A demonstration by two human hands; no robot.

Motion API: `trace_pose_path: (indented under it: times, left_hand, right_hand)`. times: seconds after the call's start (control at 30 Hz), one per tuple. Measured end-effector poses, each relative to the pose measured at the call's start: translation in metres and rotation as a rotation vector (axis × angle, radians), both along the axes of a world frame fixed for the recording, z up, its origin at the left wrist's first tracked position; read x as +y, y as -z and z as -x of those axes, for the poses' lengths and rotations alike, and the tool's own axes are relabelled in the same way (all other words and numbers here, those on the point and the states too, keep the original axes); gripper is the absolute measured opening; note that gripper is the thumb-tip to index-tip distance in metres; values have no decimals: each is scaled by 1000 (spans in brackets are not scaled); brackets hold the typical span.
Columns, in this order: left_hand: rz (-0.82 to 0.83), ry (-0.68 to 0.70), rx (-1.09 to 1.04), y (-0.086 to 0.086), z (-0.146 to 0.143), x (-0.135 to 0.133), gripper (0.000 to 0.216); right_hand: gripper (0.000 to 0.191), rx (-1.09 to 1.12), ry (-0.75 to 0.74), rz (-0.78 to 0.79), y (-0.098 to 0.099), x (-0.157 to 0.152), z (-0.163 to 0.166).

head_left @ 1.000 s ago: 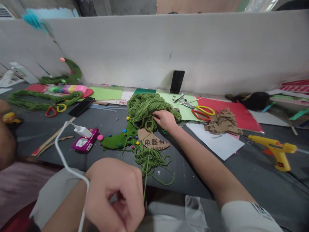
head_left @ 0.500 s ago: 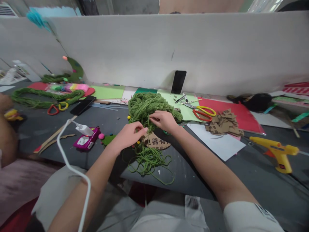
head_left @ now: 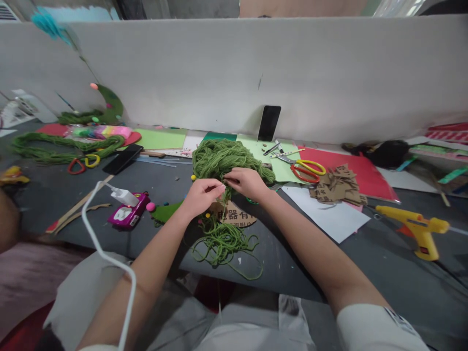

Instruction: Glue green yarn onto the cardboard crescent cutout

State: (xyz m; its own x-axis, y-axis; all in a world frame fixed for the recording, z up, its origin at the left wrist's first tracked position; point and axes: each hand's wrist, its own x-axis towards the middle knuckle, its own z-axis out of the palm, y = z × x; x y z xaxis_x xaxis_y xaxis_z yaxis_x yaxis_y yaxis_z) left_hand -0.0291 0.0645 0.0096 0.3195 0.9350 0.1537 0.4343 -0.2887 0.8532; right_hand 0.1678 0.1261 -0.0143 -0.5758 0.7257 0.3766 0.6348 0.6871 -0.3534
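A tangled heap of green yarn (head_left: 219,158) lies in the middle of the dark table (head_left: 383,253). My left hand (head_left: 202,196) and my right hand (head_left: 246,183) meet at its near edge, both pinching strands of the yarn. More loose green yarn (head_left: 223,243) trails toward me over a brown cardboard piece (head_left: 236,215) with printed characters. A green felt shape (head_left: 164,212) with small coloured pompoms lies just left of my left hand.
Red-and-yellow scissors (head_left: 305,169) and cardboard scraps (head_left: 340,185) lie to the right, a yellow glue gun (head_left: 417,230) further right. A phone (head_left: 268,123) leans on the white partition. A pink device (head_left: 127,214) with a white cable sits left. Another person's arm (head_left: 7,219) shows at the left edge.
My left hand rose from my lap to the yarn heap and now pinches strands beside my right hand. The right hand stayed on the heap.
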Motion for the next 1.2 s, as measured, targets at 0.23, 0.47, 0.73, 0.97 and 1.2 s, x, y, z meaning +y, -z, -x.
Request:
trace_pose_path:
  times: [0.23,0.47,0.73,0.97,1.2]
  left_hand:
    - [181,316,-358,-23,9,-33,29]
    - [444,1115,-224,-82,-6,-83,29]
    - [286,507,383,-63,14,-67,37]
    - [-10,-104,376,-29,-2,-31,38]
    - [-135,-123,340,-4,-11,-3,33]
  right_hand:
    - [27,-14,168,11,7,7,-4]
    - [27,-56,202,16,9,7,-5]
    - [28,-26,128,-74,15,7,-7]
    - [29,1,46,-177,8,0,2]
    - [26,-51,1,-225,-1,-5,6]
